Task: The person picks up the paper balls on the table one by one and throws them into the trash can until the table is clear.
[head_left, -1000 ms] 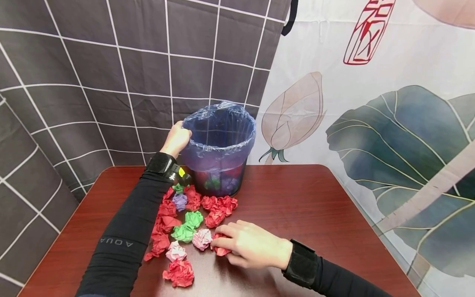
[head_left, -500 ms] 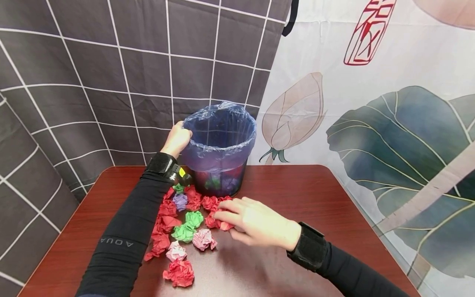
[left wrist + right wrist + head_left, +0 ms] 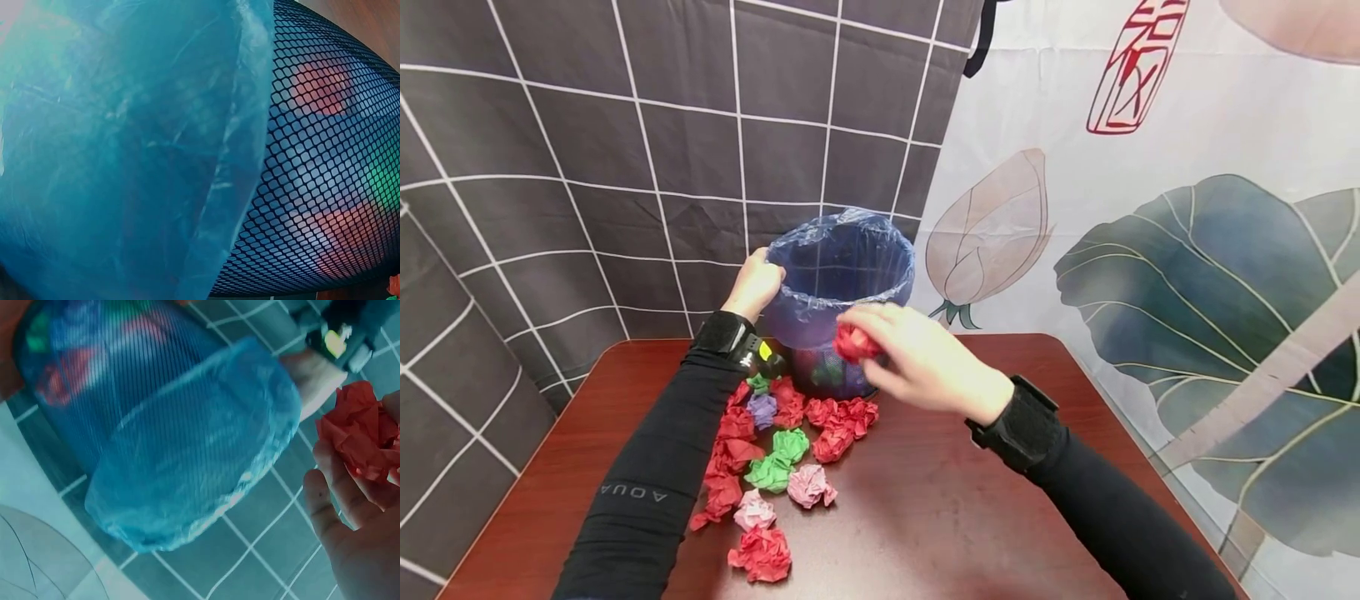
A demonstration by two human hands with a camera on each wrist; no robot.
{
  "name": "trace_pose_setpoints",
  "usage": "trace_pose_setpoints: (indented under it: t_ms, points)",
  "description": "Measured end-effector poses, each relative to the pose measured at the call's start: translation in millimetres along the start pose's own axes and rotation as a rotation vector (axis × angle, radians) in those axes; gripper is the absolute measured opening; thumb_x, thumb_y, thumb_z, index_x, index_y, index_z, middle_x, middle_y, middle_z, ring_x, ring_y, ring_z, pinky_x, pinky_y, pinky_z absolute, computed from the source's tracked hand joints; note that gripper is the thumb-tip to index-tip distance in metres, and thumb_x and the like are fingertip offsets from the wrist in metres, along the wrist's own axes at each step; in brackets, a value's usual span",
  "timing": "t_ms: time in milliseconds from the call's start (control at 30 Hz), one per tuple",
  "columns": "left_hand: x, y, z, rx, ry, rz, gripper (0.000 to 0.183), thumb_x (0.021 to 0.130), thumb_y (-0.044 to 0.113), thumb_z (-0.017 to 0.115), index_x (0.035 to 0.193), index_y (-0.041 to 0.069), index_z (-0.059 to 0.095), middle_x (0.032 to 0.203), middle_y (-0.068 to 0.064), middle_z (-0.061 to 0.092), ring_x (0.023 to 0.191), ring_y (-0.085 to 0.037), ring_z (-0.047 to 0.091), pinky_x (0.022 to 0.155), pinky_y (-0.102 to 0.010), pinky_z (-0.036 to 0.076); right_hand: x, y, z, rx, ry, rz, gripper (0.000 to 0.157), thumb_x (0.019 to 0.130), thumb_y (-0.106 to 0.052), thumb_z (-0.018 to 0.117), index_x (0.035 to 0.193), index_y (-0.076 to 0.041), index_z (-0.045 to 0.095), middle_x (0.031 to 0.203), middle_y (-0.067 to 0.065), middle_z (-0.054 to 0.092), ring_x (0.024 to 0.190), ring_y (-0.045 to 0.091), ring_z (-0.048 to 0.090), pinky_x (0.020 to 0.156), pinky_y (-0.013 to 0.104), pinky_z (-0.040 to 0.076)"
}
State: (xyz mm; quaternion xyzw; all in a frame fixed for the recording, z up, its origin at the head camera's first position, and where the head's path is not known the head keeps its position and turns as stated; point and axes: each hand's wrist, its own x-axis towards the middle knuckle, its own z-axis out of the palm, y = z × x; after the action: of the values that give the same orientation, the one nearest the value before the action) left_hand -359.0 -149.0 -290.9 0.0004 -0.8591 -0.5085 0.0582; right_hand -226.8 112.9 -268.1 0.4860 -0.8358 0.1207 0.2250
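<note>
Red crumpled paper is pinched by the right hand above the worktop, just in front of the mesh wastebasket, gripped through its blue plastic liner by the left hand.

A wrinkled, translucent blue plastic liner fills the left and middle, its edge draped over the outside of a curved black mesh bin. Through the mesh show blurred red paper lumps and a bright green paper lump. A reddish-brown tabletop shows upper right.
</note>
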Motion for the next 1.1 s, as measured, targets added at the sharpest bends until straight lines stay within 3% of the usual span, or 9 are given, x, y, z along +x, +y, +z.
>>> trace_pose_setpoints:
  t_ms: [267,500,800,1100]
  points:
    - [-0.8,-4.7,-4.8,0.010,0.003,-0.004,0.061,0.088,0.005,0.044,0.147,-0.007,0.040,0.150,-0.026,0.045,0.136,-0.039,0.043,0.117,-0.048,0.033,32.3,24.4,-5.3,0.012,0.080,0.112,0.046,0.089,-0.013,0.063,0.134,-0.008,0.057,0.138,0.012,0.056,0.125,0.025,0.056,0.108,0.039,0.045]
    - [1.1,-4.2,-5.0,0.007,-0.002,0.001,0.061,0.088,0.005,0.043,0.148,-0.007,0.039,0.151,-0.025,0.045,0.138,-0.038,0.043,0.117,-0.048,0.032,46.4,44.2,-3.8,0.006,0.080,0.253,0.040,0.089,-0.013,0.063,0.128,-0.011,0.062,0.131,0.009,0.053,0.104,0.020,0.060,0.089,0.035,0.053]
    - [0.3,0.6,-2.6,-0.006,0.003,0.003,0.059,0.087,0.004,0.044,0.145,-0.009,0.043,0.146,-0.027,0.049,0.131,-0.039,0.046,0.115,-0.048,0.034,49.2,65.5,4.3,-0.007,0.019,0.420,0.048,0.089,-0.019,0.060,0.136,-0.012,0.056,0.126,0.006,0.060,0.108,0.020,0.059,0.093,0.038,0.050]
    - [2.2,0.3,-0.5,-0.003,0.002,-0.004,0.058,0.087,0.005,0.044,0.144,-0.008,0.043,0.145,-0.027,0.050,0.131,-0.039,0.047,0.114,-0.048,0.035,43.9,73.3,9.8,-0.025,-0.022,0.482,0.054,0.091,-0.027,0.062,0.144,-0.016,0.052,0.129,0.007,0.064,0.108,0.024,0.062,0.091,0.044,0.051]
